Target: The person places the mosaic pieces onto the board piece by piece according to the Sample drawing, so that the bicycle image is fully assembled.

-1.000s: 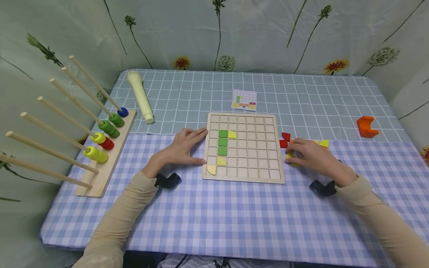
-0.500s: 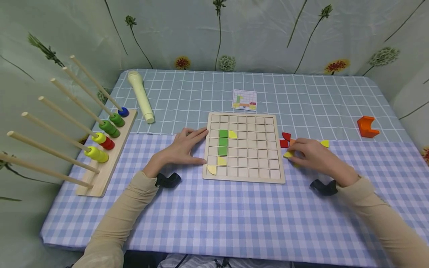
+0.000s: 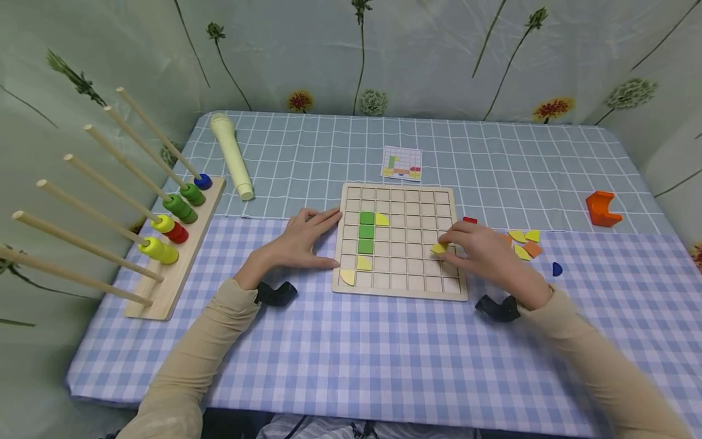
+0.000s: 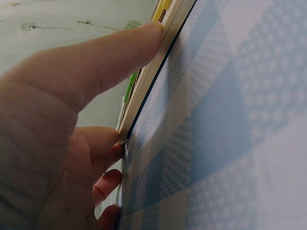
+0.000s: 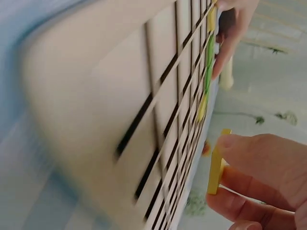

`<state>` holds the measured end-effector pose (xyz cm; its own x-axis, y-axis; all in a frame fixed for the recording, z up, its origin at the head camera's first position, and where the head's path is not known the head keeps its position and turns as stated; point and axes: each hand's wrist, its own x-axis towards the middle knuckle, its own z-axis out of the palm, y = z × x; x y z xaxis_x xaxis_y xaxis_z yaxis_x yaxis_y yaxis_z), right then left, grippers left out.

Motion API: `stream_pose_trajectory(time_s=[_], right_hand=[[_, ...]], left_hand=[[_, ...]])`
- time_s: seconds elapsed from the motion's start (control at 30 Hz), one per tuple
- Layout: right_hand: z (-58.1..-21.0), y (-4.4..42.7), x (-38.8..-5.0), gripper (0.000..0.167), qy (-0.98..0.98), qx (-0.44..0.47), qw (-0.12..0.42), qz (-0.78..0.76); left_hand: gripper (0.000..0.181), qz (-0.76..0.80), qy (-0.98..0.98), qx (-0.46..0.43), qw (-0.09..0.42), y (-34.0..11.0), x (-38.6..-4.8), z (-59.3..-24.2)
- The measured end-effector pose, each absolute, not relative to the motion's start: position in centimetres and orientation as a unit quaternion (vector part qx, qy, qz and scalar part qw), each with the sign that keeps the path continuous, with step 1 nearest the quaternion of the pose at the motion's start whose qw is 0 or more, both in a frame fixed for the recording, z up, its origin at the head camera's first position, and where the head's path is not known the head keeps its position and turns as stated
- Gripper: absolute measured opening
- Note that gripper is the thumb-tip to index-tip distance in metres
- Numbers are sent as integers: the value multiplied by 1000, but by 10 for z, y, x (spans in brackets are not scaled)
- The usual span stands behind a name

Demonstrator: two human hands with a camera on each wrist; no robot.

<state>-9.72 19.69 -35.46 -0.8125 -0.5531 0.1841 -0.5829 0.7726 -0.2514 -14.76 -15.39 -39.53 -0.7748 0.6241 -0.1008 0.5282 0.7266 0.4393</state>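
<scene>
A wooden grid board (image 3: 408,296) lies on the checked cloth, with three green squares (image 3: 366,231) in a column and yellow quarter pieces (image 3: 382,219) in nearby cells. My left hand (image 3: 300,241) rests against its left edge, thumb and fingers spread; the left wrist view shows the thumb (image 4: 120,52) on the rim. Over the board's right side, my right hand (image 3: 488,256) pinches a yellow piece (image 3: 439,248) between thumb and fingers. In the right wrist view that yellow piece (image 5: 217,165) is held clear of the grid.
Loose yellow pieces (image 3: 521,252), orange ones (image 3: 532,249) and a blue half-round (image 3: 557,269) lie right of the board. A pattern card (image 3: 402,163) is behind it. A peg stand with beads (image 3: 192,250) and a pale green microphone shape (image 3: 233,157) stand left; an orange block (image 3: 602,209) lies far right.
My right hand has moved left from the loose pieces to above the board, carrying a yellow piece. Several loose pieces it covered are now visible. My left hand has stayed put.
</scene>
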Motion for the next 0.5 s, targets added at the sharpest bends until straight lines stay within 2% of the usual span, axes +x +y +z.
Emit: stream_pose_trajectory(time_s=[0.5], right_hand=[[-364, 140, -101, 21, -917, 349, 44, 186]], left_hand=[[98, 199, 920, 314, 127, -154, -149, -396]])
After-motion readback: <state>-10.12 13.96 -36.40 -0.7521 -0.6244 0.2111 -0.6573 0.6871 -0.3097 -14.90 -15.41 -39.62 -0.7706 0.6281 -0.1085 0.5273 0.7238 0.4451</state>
